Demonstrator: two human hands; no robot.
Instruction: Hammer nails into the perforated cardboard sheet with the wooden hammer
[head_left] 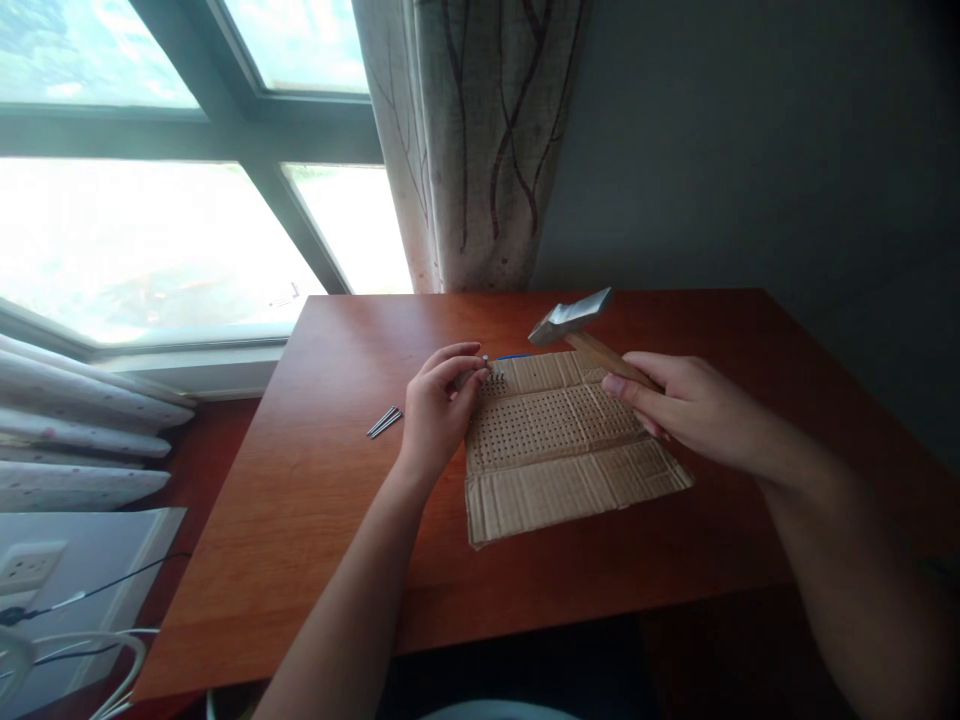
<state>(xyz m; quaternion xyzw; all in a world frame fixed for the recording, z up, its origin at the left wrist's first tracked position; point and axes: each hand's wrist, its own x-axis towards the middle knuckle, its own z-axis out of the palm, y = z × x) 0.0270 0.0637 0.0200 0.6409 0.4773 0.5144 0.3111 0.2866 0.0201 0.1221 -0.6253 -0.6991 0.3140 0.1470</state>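
Note:
My right hand (pixel 675 402) is wrapped round the wooden handle of a hammer (pixel 574 318), its metal head raised above the far part of a cardboard sheet (pixel 551 425). Rows of small dark holes cover the middle of the sheet. At its far left corner, my left hand (pixel 444 400) pinches a nail (pixel 485 360) between thumb and fingers, the head showing on top. A few short metal nails (pixel 499 378) stand up from the cardboard right beside those fingertips. Left of my left hand, several loose nails (pixel 385 422) lie together on the table.
The reddish-brown wooden table (pixel 315 540) carries everything. A thin blue object (pixel 514 356) lies by the cardboard's far edge. Behind the table are a patterned curtain (pixel 480 150) and a window (pixel 247 130). White cables (pixel 112 640) and a wall socket (pixel 31 568) are at lower left.

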